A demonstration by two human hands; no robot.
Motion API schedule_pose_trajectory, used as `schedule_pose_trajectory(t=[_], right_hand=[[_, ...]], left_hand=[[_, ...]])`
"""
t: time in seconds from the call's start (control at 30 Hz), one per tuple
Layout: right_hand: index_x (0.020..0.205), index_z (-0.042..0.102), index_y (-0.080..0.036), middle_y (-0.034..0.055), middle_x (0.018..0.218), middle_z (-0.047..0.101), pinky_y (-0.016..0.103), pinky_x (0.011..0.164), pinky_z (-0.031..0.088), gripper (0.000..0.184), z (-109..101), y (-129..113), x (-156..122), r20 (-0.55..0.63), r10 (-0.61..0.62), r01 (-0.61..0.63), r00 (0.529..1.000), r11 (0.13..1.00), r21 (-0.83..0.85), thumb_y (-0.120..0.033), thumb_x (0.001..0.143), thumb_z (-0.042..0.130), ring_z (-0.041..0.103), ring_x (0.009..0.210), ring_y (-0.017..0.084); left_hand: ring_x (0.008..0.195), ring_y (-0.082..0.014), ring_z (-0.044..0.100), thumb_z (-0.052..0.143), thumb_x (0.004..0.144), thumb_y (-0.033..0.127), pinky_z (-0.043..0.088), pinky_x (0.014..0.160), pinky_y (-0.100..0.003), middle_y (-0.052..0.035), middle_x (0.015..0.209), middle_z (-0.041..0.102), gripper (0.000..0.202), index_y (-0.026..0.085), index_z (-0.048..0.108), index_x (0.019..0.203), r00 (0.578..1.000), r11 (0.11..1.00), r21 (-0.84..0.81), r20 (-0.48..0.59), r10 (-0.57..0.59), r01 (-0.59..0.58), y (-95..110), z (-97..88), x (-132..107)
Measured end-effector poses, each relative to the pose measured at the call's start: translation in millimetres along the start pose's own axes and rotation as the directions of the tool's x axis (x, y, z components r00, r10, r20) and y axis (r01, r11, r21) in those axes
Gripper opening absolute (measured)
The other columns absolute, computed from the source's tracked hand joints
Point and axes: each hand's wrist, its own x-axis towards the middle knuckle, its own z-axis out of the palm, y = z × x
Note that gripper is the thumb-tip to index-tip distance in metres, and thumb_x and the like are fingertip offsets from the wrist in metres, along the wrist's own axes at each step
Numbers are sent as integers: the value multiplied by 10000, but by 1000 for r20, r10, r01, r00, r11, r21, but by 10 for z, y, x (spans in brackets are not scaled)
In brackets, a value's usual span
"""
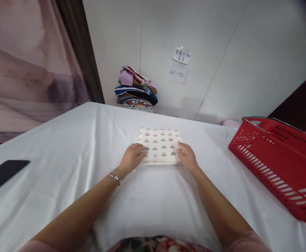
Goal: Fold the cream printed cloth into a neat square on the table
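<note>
A folded cream cloth (pixel 159 144) printed with small grey mushroom-like shapes and a few red, blue and green ones lies on the white-covered table (pixel 153 196). Its stacked layers show along the near edge. My left hand (pixel 133 156) grips the cloth's left side, fingertips on top near the front corner. On the opposite side, my right hand (pixel 188 156) has its fingers curled onto the right edge. Both thumbs and the undersides of the hands are partly hidden. A silver bracelet (pixel 114 177) circles my left wrist.
A red plastic basket (pixel 276 168) with metal handles stands at the right. At the left edge lies a dark flat object (pixel 4 175). Beyond the table's far edge rises a pile of folded fabrics (pixel 136 87). Paper notes (pixel 180 64) hang on the wall; a pink curtain (pixel 29 66) is at left.
</note>
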Motion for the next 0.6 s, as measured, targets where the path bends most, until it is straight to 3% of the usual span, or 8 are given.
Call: schedule_pose_trajectory(t=[0.1, 0.23, 0.4, 0.6], right_hand=[[1009, 700, -262, 29, 1081, 683, 390, 991, 413, 271, -29, -230, -86, 121, -137, 132, 983, 990, 44, -265, 840, 488, 560, 1091, 219], [893, 718, -250, 19, 948, 692, 337, 906, 433, 225, 19, -413, -157, 203, -236, 235, 950, 972, 30, -202, 853, 502, 579, 955, 189], [907, 723, -239, 39, 965, 657, 333, 882, 417, 227, 123, -454, -218, 212, -245, 267, 946, 960, -79, -173, 878, 507, 545, 947, 196], [920, 720, -242, 41, 943, 643, 362, 848, 416, 205, 219, -345, -256, 137, -270, 278, 953, 959, -49, -145, 859, 551, 537, 914, 205]], left_hand=[[1026, -216, 571, 547, 847, 347, 437, 940, -378, -38, 1033, 673, 193, 256, 708, 901, 987, 987, 70, 89, 137, -143, 80, 57, -137], [1018, -231, 566, 523, 867, 344, 431, 924, -404, -40, 1027, 673, 215, 276, 718, 928, 970, 974, 125, 179, 164, -188, 172, 117, -138], [944, -223, 576, 526, 867, 322, 443, 886, -402, -39, 973, 672, 215, 279, 723, 940, 979, 976, 145, 147, 139, -161, 219, 184, -137], [926, -232, 575, 599, 826, 260, 447, 856, -425, -36, 944, 667, 164, 261, 718, 939, 988, 981, 129, 50, 143, -148, 177, 289, -204]])
